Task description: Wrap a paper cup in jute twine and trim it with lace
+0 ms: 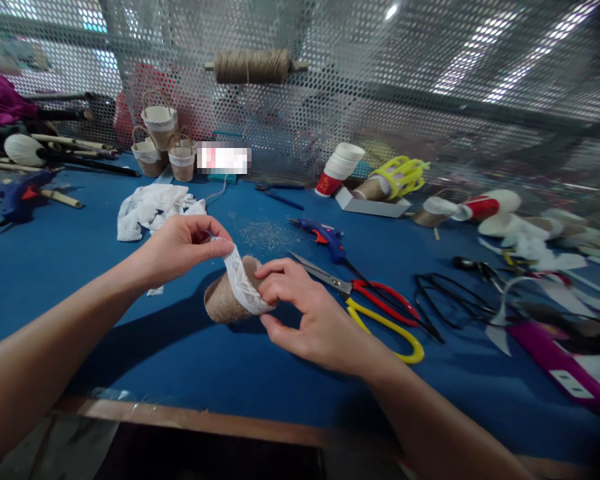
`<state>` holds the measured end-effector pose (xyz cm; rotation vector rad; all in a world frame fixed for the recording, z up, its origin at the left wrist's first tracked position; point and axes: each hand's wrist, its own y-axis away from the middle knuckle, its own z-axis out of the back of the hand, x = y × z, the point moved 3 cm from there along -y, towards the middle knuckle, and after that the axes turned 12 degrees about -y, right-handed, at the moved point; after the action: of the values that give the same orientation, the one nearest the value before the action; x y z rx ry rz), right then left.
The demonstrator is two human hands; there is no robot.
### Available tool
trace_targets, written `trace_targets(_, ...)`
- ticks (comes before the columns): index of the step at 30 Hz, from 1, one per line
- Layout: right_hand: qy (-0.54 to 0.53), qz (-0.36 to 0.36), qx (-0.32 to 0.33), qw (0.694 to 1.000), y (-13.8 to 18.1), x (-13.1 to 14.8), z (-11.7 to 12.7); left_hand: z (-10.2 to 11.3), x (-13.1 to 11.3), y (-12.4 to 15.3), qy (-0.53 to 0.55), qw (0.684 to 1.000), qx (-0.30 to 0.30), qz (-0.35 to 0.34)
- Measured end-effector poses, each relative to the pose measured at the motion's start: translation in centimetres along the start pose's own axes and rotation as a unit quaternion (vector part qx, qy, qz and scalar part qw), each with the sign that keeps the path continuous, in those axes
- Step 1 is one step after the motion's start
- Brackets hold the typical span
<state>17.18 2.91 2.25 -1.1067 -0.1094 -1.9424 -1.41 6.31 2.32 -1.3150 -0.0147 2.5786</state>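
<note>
Over the blue table (260, 387), we hold: white lace (239, 283), pinched in left hand (183, 247); one brown cup (221, 301), rim gripped in right hand (305, 310).

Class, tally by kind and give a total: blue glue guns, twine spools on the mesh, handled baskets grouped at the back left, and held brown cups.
Blue glue guns: 2
Twine spool: 1
Handled baskets: 3
Held brown cup: 1
Total: 7
</note>
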Motion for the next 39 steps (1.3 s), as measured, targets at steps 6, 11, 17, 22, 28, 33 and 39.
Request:
trace_targets(6, 0.000, 0.006, 0.004, 1.000, 0.0, 0.1, -0.1, -0.3, -0.1, -0.1, 0.013, 1.000, 0.024, 0.006)
trace_targets(11, -0.001, 0.010, 0.007, 1.000, 0.1, 0.4, -0.1, -0.5, 0.3, -0.1, 0.022, 0.998, 0.051, 0.009)
trace_targets(17, -0.018, 0.007, 0.020, 1.000, 0.2, 0.5, -0.3, -0.7, 0.3, -0.1, 0.041, 0.997, 0.071, 0.006)
trace_targets(22, -0.034, -0.003, 0.032, 0.999, 0.1, 0.6, -0.4, -0.9, 0.1, -0.1, 0.076, 0.993, 0.087, 0.011)
trace_targets(28, -0.040, 0.006, 0.039, 0.998, 0.1, 0.6, -0.4, -1.2, 0.3, -0.1, 0.105, 0.988, 0.115, 0.015)
trace_targets(33, -0.050, 0.002, 0.041, 0.998, 0.2, 0.7, -0.4, -1.2, 0.2, 0.0, 0.121, 0.984, 0.126, 0.031)
trace_targets(39, -0.120, -0.018, 0.035, 0.992, 0.3, 0.4, -0.4, -2.2, 0.9, -0.1, 0.153, 0.974, 0.160, 0.051)
